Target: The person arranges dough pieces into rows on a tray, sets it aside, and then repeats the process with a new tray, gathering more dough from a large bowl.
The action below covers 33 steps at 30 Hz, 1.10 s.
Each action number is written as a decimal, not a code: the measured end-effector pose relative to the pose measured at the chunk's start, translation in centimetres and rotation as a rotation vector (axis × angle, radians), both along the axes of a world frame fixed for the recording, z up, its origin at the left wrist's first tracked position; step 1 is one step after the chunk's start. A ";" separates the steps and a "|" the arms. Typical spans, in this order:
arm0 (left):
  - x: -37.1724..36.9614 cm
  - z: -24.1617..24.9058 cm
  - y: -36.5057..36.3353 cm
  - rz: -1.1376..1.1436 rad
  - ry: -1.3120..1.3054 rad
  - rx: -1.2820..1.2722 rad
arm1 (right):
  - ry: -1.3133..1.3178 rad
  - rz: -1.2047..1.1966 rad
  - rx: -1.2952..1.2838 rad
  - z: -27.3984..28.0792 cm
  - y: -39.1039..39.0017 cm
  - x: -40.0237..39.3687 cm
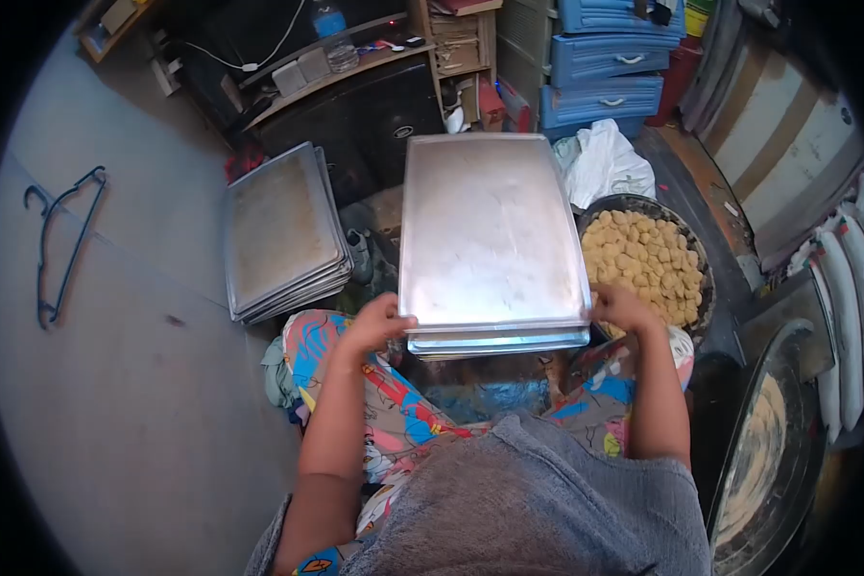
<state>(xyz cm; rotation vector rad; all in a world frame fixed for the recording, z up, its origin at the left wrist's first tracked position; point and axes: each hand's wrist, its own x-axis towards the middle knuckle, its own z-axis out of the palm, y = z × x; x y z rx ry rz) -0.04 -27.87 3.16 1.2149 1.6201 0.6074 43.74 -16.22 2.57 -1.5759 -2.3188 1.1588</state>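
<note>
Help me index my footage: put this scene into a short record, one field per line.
Left hand: the left hand grips the top tray near its near left corner
Right hand: the right hand is at the near right corner, gripping the same tray
Top tray: metal, bare, with more tray edges showing beneath
Left side: a tray stack, by the wall
Right side: a dark tub holding many yellowish lumps
Background: blue drawers and a white plastic bag
</note>
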 end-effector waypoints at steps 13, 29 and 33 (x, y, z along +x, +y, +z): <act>-0.4 -3.2 -1.6 -0.098 -0.072 -0.134 | 0.281 -0.237 0.057 -2.2 0.3 -0.5; 1.4 -1.7 -0.1 0.093 0.334 0.262 | 0.075 -0.172 0.001 -0.8 -0.7 -1.7; 1.0 -2.0 4.8 0.205 0.307 0.548 | 0.271 -0.180 0.430 1.5 0.6 -4.4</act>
